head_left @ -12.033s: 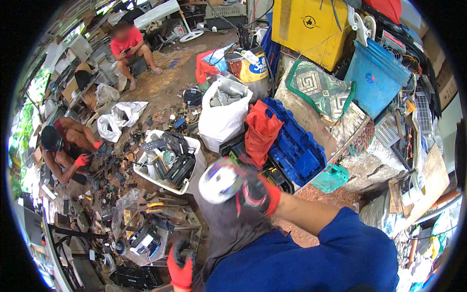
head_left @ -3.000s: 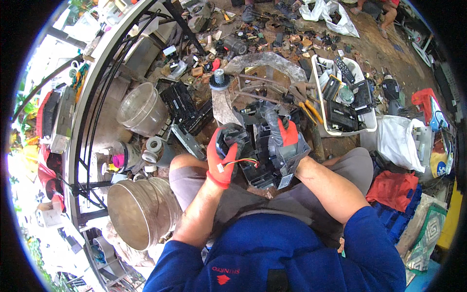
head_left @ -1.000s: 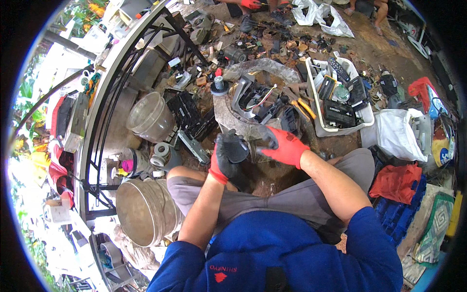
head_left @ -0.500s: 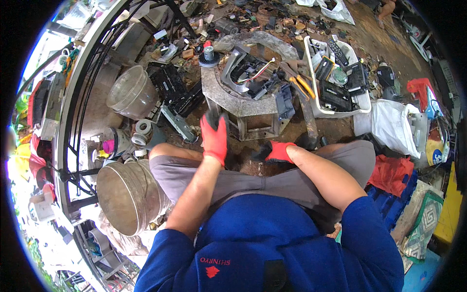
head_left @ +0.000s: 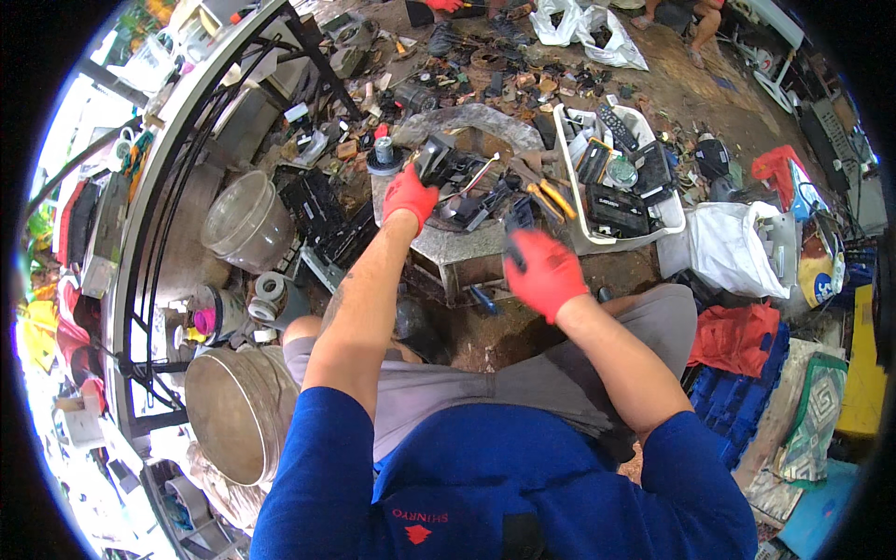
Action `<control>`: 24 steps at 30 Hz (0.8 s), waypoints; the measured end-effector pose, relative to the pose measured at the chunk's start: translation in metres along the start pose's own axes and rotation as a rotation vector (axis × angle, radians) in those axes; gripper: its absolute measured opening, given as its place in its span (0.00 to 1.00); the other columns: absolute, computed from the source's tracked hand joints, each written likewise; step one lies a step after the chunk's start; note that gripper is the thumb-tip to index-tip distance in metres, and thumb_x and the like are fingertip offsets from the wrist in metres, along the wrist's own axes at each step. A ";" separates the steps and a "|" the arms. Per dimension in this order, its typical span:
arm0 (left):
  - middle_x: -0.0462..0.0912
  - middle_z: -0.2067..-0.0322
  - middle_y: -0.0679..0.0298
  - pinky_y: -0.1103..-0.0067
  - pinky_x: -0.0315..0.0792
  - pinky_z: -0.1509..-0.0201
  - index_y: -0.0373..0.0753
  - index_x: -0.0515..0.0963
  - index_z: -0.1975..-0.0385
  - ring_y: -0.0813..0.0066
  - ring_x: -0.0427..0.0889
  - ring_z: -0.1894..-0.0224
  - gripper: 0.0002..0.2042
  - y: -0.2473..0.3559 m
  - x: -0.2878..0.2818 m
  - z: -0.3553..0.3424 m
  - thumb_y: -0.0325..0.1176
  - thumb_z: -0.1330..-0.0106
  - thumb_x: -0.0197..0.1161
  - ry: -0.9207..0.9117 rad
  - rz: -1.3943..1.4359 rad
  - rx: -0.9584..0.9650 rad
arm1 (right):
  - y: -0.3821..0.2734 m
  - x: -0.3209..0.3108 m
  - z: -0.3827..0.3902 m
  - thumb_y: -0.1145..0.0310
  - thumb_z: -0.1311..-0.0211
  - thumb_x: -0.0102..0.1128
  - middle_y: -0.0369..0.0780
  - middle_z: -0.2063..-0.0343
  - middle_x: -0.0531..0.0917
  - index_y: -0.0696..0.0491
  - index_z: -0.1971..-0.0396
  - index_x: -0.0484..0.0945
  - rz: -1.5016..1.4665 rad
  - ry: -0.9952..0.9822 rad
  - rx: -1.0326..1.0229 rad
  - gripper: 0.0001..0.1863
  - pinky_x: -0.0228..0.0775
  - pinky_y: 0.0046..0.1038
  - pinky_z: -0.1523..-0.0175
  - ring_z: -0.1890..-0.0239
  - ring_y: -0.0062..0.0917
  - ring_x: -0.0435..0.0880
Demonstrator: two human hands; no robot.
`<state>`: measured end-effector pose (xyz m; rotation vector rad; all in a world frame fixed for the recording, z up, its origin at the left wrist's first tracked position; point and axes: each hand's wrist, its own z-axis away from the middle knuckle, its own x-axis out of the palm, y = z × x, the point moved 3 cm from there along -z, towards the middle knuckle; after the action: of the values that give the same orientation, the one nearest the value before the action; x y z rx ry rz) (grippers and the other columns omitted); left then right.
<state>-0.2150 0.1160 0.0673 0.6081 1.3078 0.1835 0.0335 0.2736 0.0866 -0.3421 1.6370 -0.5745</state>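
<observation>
My left hand (head_left: 411, 198), in a red glove with dark fingers, is closed around a grey plastic frame (head_left: 435, 161) at the left of an octagonal stone-grey block (head_left: 439, 245). Dark plastic parts and a red-and-white cable (head_left: 478, 175) lie against that frame on the block. My right hand (head_left: 549, 269), gloved the same way, hovers at the block's front right corner. Motion smears its fingers, so whether they hold anything is unclear. Just beyond it, tools with yellow-orange handles (head_left: 551, 198) rest on the block's right side. A small blue piece (head_left: 483, 299) lies low at the block's front.
To the right stands a white bin (head_left: 581, 233) of black electronic parts, with a white sack (head_left: 737, 245) farther right. A clear bucket (head_left: 245, 219), black plastic parts (head_left: 313, 201) and a large pale bucket (head_left: 233, 415) are on the left. Scattered debris covers the far ground.
Both hands have risen from over my lap and gone forward. The left has taken hold of the grey frame, which is now tilted; the right has come up to the block's corner.
</observation>
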 end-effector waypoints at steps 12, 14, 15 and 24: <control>0.67 0.37 0.41 0.49 0.60 0.33 0.35 0.74 0.46 0.40 0.63 0.33 0.30 -0.042 -0.005 0.097 0.47 0.45 0.69 0.512 -0.247 0.064 | 0.094 -0.029 -0.018 0.47 0.50 0.73 0.58 0.32 0.65 0.55 0.24 0.44 0.043 -0.178 0.476 0.61 0.63 0.38 0.29 0.31 0.47 0.69; 0.72 0.39 0.43 0.55 0.64 0.35 0.33 0.75 0.46 0.45 0.69 0.36 0.29 -0.068 0.007 0.081 0.47 0.42 0.69 0.368 0.071 0.019 | 0.092 -0.023 -0.020 0.50 0.48 0.71 0.58 0.33 0.67 0.56 0.24 0.45 -0.079 -0.120 0.499 0.59 0.65 0.37 0.30 0.32 0.46 0.70; 0.75 0.42 0.44 0.58 0.66 0.37 0.33 0.75 0.46 0.48 0.73 0.39 0.28 -0.080 0.011 0.071 0.47 0.41 0.69 0.223 0.275 -0.014 | 0.092 -0.020 -0.020 0.52 0.47 0.70 0.57 0.34 0.68 0.56 0.24 0.45 -0.117 -0.132 0.559 0.57 0.65 0.37 0.30 0.33 0.46 0.71; 0.85 0.54 0.57 0.72 0.72 0.46 0.32 0.77 0.47 0.68 0.80 0.54 0.21 -0.087 0.021 0.068 0.41 0.32 0.67 0.014 0.749 0.011 | 0.073 -0.037 -0.021 0.65 0.45 0.65 0.51 0.42 0.75 0.56 0.30 0.60 0.276 0.063 0.441 0.42 0.72 0.39 0.38 0.40 0.43 0.77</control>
<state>-0.1639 0.0319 0.0135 1.0879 1.0419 0.7923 0.0257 0.3574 0.0788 0.2245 1.5339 -0.7185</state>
